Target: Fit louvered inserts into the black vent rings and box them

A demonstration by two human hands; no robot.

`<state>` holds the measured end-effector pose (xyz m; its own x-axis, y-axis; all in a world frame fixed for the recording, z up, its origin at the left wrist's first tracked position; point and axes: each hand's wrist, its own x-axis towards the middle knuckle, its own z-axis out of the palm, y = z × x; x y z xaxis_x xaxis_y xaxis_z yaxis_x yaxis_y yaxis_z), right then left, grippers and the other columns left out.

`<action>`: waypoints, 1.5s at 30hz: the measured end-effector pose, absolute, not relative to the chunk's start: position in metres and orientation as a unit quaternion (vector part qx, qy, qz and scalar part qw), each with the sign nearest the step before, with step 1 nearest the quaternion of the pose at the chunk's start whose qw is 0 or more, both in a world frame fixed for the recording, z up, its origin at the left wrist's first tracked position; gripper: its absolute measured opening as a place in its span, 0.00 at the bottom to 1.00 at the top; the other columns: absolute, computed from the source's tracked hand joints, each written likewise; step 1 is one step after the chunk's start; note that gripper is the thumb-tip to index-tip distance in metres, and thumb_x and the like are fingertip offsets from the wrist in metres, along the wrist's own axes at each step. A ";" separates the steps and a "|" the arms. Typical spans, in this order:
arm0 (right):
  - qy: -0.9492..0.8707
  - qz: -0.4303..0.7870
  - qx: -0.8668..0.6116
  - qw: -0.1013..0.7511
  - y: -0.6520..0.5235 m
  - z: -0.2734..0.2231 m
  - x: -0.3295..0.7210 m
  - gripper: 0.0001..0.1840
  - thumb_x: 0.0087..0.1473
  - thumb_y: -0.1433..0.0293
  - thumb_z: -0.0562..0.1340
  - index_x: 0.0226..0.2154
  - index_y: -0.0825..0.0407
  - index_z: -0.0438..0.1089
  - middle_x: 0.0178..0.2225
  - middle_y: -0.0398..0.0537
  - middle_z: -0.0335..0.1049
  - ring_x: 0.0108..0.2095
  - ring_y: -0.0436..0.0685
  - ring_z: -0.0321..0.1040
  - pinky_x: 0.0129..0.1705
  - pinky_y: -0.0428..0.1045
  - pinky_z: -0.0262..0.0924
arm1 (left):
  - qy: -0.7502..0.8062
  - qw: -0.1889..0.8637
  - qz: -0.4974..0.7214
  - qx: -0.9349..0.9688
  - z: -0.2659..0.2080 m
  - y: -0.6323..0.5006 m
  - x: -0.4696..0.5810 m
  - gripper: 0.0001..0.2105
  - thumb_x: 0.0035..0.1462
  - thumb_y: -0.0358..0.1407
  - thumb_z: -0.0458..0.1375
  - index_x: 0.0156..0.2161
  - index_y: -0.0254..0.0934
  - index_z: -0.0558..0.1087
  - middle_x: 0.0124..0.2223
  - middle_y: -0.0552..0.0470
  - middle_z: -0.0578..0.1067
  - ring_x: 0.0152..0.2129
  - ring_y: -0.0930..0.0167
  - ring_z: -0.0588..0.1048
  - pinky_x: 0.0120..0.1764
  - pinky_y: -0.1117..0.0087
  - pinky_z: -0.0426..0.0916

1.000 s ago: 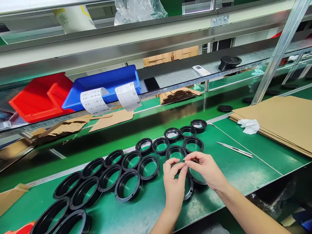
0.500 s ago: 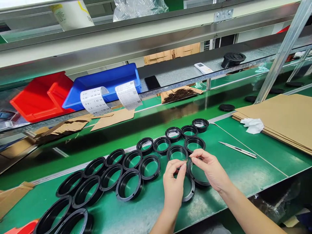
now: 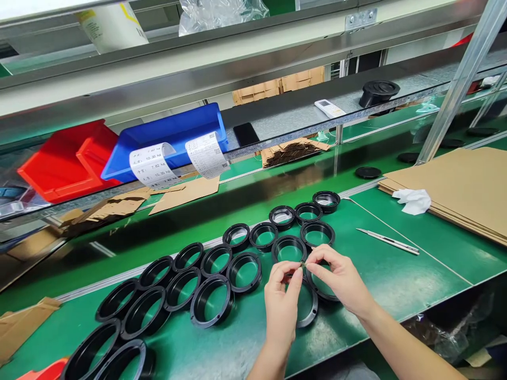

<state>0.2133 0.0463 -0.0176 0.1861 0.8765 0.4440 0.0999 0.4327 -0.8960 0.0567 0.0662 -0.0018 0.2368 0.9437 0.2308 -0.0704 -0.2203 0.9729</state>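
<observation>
My left hand [image 3: 282, 298] and my right hand [image 3: 336, 274] meet fingertip to fingertip above the green bench. Between them is a tiny brownish piece [image 3: 302, 265], too small to name. Both hands are closed in a pinch on it. Right behind and below the hands lie black flanged rings, among them one [image 3: 307, 306] partly hidden by my left hand and another [image 3: 322, 287] partly hidden by my right. A further ring [image 3: 288, 249] sits just beyond the fingertips. More black rings [image 3: 212, 301] spread in rows to the left.
A slim silver cutter [image 3: 388, 241] lies to the right, near crumpled white tissue [image 3: 412, 201] and stacked brown cardboard [image 3: 463, 184]. Overhead, the shelf carries a red bin [image 3: 59, 163], a blue bin [image 3: 166, 129], a phone [image 3: 246, 135], a white remote [image 3: 329, 109] and a black round part [image 3: 379, 94].
My right fingertips have moved slightly left and down, closing in against the left ones at the tiny piece. The view has shifted a little; the rings stay where they were.
</observation>
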 end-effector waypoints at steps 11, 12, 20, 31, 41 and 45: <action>-0.580 0.172 -0.471 0.642 0.040 -0.020 0.200 0.07 0.65 0.66 0.63 0.33 0.45 0.73 0.33 0.39 0.70 0.39 0.57 0.65 0.55 0.55 0.52 | 0.385 0.590 0.521 0.482 0.000 0.056 0.063 0.15 0.53 0.42 0.69 0.43 0.35 0.78 0.40 0.45 0.80 0.39 0.64 0.78 0.45 0.68 0.73; -0.591 0.161 -0.467 0.638 0.039 -0.020 0.199 0.06 0.65 0.67 0.63 0.34 0.45 0.73 0.33 0.39 0.71 0.39 0.57 0.66 0.57 0.56 0.50 | 0.386 0.590 0.527 0.475 0.000 0.057 0.063 0.15 0.52 0.42 0.69 0.42 0.35 0.78 0.40 0.45 0.80 0.39 0.64 0.78 0.45 0.68 0.73; -0.636 0.108 -0.459 0.610 0.036 -0.016 0.199 0.05 0.67 0.69 0.61 0.37 0.44 0.70 0.35 0.38 0.71 0.37 0.55 0.67 0.63 0.60 0.45 | 0.389 0.570 0.527 0.497 -0.002 0.059 0.059 0.12 0.52 0.42 0.69 0.39 0.36 0.81 0.40 0.46 0.81 0.39 0.65 0.77 0.43 0.70 0.73; -0.583 0.190 -0.475 0.631 0.038 -0.018 0.197 0.09 0.64 0.64 0.64 0.31 0.47 0.70 0.32 0.41 0.69 0.40 0.59 0.65 0.57 0.58 0.53 | 0.370 0.568 0.518 0.521 -0.002 0.057 0.057 0.11 0.54 0.43 0.68 0.37 0.37 0.79 0.37 0.49 0.78 0.36 0.68 0.73 0.41 0.73 0.69; -0.545 0.334 -0.403 0.655 0.039 -0.020 0.199 0.08 0.63 0.61 0.65 0.38 0.46 0.78 0.39 0.46 0.70 0.44 0.60 0.66 0.48 0.52 0.62 | 0.325 0.718 0.490 0.373 0.010 0.055 0.059 0.14 0.47 0.38 0.74 0.35 0.33 0.79 0.34 0.49 0.74 0.31 0.74 0.69 0.36 0.75 0.67; -0.592 0.234 -0.409 0.654 0.039 -0.022 0.197 0.05 0.65 0.65 0.64 0.39 0.43 0.77 0.38 0.44 0.71 0.44 0.60 0.65 0.55 0.58 0.58 | 0.335 0.712 0.499 0.362 0.002 0.056 0.061 0.15 0.47 0.40 0.74 0.36 0.34 0.79 0.36 0.50 0.74 0.30 0.74 0.68 0.34 0.76 0.67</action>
<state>0.1975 0.0390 -0.0216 0.1894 0.7895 0.5838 0.1785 0.5570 -0.8111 0.0615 0.0565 0.0021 0.2768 0.9539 -0.1161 -0.4688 0.2395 0.8502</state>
